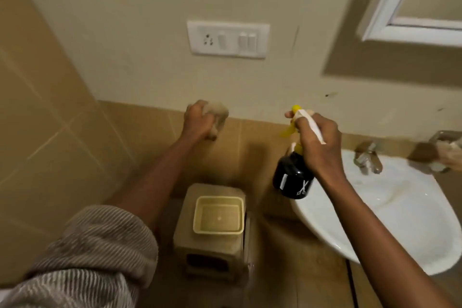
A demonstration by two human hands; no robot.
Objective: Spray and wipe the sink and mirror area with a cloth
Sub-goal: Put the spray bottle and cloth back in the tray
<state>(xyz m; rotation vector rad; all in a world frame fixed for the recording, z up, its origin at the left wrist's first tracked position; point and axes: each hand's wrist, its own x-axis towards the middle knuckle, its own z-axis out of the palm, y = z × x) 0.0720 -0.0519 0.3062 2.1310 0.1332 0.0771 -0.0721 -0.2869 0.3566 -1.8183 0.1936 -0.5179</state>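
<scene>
Beside the sink, the right hand grips the spray bottle, nozzle toward the wall, ready to squirt. The left hand is closed around a bunched cloth, ready to wipe.

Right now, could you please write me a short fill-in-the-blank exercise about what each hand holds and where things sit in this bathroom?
1. The right hand holds a spray bottle whose body is ____ in colour.
2. The left hand grips a bunched ____ against the wall.
3. The mirror hangs above the ____.
4. The switch plate on the wall is ____ in colour.

Missing words: black; cloth; sink; white
</scene>
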